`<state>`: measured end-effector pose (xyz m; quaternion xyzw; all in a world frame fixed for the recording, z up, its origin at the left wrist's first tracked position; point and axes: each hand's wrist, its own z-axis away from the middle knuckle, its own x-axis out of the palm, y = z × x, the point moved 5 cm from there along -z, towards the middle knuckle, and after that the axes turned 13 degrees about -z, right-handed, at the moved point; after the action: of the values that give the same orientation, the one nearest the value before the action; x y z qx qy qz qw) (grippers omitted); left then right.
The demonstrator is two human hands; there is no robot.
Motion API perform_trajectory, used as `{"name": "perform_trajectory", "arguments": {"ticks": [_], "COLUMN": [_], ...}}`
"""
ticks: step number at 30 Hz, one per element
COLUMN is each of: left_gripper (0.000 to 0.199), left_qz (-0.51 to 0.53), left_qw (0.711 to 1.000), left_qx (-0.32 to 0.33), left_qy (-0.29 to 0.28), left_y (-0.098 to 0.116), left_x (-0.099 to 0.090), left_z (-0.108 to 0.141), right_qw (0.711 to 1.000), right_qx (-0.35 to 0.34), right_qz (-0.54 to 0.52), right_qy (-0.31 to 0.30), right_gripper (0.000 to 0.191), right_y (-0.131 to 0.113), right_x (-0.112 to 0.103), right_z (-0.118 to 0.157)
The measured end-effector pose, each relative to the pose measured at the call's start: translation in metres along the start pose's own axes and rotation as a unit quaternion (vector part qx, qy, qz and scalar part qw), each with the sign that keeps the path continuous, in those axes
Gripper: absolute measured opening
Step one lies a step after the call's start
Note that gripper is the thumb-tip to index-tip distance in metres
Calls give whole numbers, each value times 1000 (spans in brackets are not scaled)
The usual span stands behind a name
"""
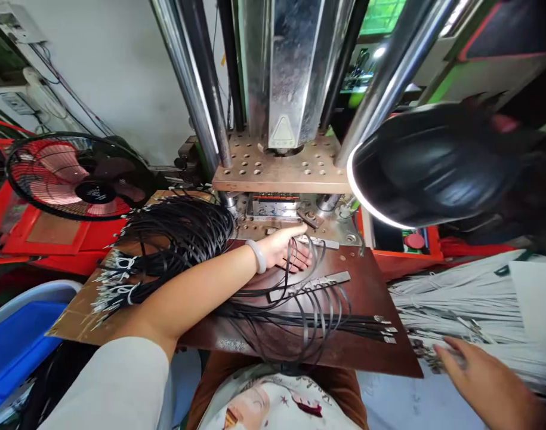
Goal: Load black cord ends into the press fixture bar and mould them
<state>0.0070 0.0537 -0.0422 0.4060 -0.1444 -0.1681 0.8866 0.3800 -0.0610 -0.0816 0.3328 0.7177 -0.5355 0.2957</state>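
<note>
Cables [259,293] loop past my left hand [281,248], its fingers loosely parted by a metal strip [329,243], perhaps keeping strands untangled; whether my right hand [485,377] pinches anything, I cannot tell.

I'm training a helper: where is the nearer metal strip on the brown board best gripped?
Probably pinch the nearer metal strip at its right end, coming from the right: that tip looks bare and points away from the black cords, which crowd its left and near side.
</note>
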Motion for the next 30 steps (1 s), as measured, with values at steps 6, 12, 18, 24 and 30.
{"name": "perform_trajectory", "arguments": {"ticks": [6, 12, 18, 24, 30], "left_gripper": [43, 52, 26, 35, 29], "left_qz": [-47, -53, -81, -138, -363], "left_qw": [972, 998, 976, 973, 713], "left_qx": [156, -2, 154, 183, 257], "left_qy": [171, -33, 132, -26, 542], "left_y": [30, 19, 57, 37, 39], "left_x": [-2, 31, 32, 8, -172], "left_z": [0, -9, 1, 95, 245], "right_qw": [997, 963, 966, 965, 915], "right_qx": [-64, -256, -243, -228, -280], "right_qz": [-11, -10, -8, -5, -94], "right_qy": [38, -77, -86, -129, -274], "right_gripper": [27, 33, 35, 26, 17], "right_y": [-30, -137, -182, -168, -127], "right_x": [11, 64, 83, 64, 82], "right_z": [-31, -135, -192, -182, -113]}}
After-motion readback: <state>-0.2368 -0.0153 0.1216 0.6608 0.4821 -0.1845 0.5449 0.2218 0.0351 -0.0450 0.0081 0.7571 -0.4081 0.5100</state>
